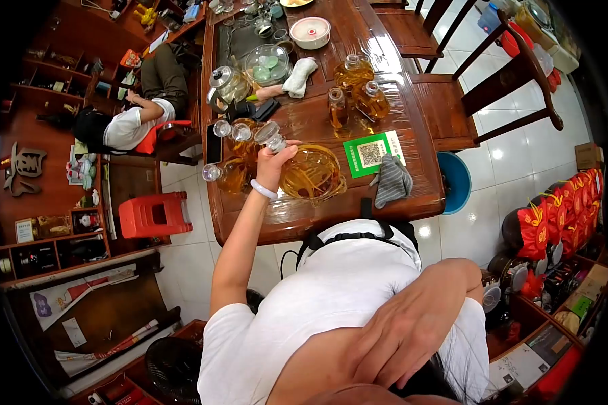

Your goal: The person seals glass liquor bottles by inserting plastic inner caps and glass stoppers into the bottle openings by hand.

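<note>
My left hand (275, 167), with a pale bracelet at the wrist, is closed around the neck of a large glass bottle (312, 177) of amber liquid with strips inside. A clear stopper (270, 136) shows just beyond my fingers. Close by on the left stand several smaller stoppered bottles (235, 174) of amber liquid. My right hand (412, 317) lies against my upper chest by the collar, fingers extended, the tips partly hidden near dark hair. It holds nothing that I can see.
On the wooden table (304, 226) are more amber bottles (371, 101), a green QR card (368, 154), a striped grey cloth (392, 182), a glass kettle (230, 84) and a lidded bowl (310, 32). A person (138, 118) sits at left near a red stool (155, 214). Wooden chairs (493, 101) and a blue bucket (456, 182) stand right.
</note>
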A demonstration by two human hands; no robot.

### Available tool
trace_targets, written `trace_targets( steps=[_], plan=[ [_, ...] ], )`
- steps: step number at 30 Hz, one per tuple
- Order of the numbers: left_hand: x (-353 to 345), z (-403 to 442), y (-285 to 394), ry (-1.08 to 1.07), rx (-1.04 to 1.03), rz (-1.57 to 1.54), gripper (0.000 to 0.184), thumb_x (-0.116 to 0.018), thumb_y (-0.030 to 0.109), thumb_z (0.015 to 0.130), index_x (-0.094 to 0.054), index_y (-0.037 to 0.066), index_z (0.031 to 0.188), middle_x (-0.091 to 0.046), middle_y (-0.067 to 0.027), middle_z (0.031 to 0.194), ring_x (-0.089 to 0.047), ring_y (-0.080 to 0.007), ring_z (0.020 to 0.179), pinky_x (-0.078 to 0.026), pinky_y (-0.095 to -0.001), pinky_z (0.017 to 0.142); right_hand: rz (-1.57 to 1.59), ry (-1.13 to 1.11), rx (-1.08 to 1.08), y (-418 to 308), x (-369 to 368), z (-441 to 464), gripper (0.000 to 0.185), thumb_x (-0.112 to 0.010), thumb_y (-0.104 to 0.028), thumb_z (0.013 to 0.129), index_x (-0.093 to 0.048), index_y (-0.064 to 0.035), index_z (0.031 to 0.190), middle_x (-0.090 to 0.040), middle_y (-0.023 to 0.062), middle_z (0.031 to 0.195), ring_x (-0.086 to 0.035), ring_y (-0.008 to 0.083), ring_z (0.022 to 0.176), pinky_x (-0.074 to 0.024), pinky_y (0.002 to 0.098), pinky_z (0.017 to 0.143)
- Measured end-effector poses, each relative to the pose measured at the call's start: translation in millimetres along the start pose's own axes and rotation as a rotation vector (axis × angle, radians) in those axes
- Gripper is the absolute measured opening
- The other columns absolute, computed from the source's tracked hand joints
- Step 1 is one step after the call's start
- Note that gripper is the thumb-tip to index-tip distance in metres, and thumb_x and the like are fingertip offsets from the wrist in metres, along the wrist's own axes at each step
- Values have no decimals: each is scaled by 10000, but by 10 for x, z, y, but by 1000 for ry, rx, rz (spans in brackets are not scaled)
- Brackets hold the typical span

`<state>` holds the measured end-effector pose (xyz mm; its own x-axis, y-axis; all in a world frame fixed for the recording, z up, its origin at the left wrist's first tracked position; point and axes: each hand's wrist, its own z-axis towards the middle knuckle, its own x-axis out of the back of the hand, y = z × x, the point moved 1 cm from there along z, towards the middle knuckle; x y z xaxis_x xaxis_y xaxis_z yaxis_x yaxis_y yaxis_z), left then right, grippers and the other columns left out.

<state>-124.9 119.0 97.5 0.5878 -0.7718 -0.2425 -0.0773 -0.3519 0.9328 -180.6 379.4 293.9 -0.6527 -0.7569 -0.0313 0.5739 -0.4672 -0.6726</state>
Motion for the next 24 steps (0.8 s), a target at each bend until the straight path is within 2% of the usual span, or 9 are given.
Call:
trace_targets(
  steps=[5, 7, 10, 13, 15, 17, 18, 20, 24],
  plan=[
    [-70, 35, -106, 12, -10, 112, 187, -662, 94, 790, -659, -5, 948, -608, 17, 759, -536, -43, 656, -426, -197, 588, 43, 110, 4, 23, -228, -51, 168, -503, -133, 923, -528, 2, 827, -493, 146, 832, -524, 322, 856, -433, 396, 748],
    [-126, 21, -179, 11, 12, 148, 192, -670, 96, 785, -659, -3, 949, -600, 24, 742, -522, -34, 643, -408, -194, 569, -136, 54, 109, 78, -167, -13, 372, -684, -359, 789, -642, -48, 989, -599, 175, 992, -579, 257, 935, -483, 312, 829],
    [-235, -40, -380, 17, -76, 285, 203, -685, 110, 780, -661, 4, 952, -609, 20, 737, -533, -43, 639, -411, -196, 559, -33, 90, 1, -99, -122, -35, 190, -491, -69, 922, -561, 106, 951, -552, 211, 1011, -562, 342, 985, -486, 408, 819],
    [-239, -35, -741, -26, -91, 405, 268, -730, 188, 748, -658, 18, 943, -676, -48, 801, -632, -123, 709, -501, -275, 629, 67, 47, 22, 59, -150, -198, 175, -529, -152, 913, -550, 2, 830, -536, 151, 872, -546, 304, 865, -443, 378, 744],
    [-264, -42, -920, -21, -214, 605, 295, -743, 219, 727, -658, 38, 944, -681, -71, 826, -647, -164, 728, -508, -307, 644, -33, 388, -29, 163, 144, -337, 156, -584, -154, 879, -588, -1, 848, -584, 131, 901, -578, 265, 861, -463, 353, 745],
    [-366, -114, -979, -56, -187, 717, 368, -754, 311, 679, -656, 98, 963, -670, -112, 898, -649, -286, 797, -513, -378, 688, -462, 824, -666, 309, 595, -591, 195, -603, -147, 841, -621, 19, 943, -641, 123, 942, -621, 259, 818, -486, 339, 731],
    [-440, -119, -1012, -27, -487, 990, 381, -748, 350, 674, -655, 106, 953, -668, -95, 889, -640, -296, 797, -510, -381, 679, -830, 924, -692, 576, 809, -814, 173, -581, -136, 852, -618, 6, 944, -633, 118, 962, -606, 267, 858, -471, 336, 770],
    [-431, -104, -1240, -92, -474, 925, 384, -742, 376, 673, -653, 103, 927, -661, -100, 864, -629, -310, 788, -503, -394, 670, -1274, 864, -827, 1068, 1125, -1267, 196, -579, -184, 832, -634, 0, 873, -616, 128, 886, -555, 309, 867, -448, 369, 782],
    [-364, -103, -1623, -46, -558, 820, 368, -746, 367, 665, -647, 95, 893, -651, -114, 852, -624, -311, 779, -497, -402, 662, -1431, 557, -1042, 1630, 1264, -1543, 189, -580, -174, 840, -629, -6, 912, -610, 112, 945, -554, 285, 926, -471, 372, 787]
  ],
)
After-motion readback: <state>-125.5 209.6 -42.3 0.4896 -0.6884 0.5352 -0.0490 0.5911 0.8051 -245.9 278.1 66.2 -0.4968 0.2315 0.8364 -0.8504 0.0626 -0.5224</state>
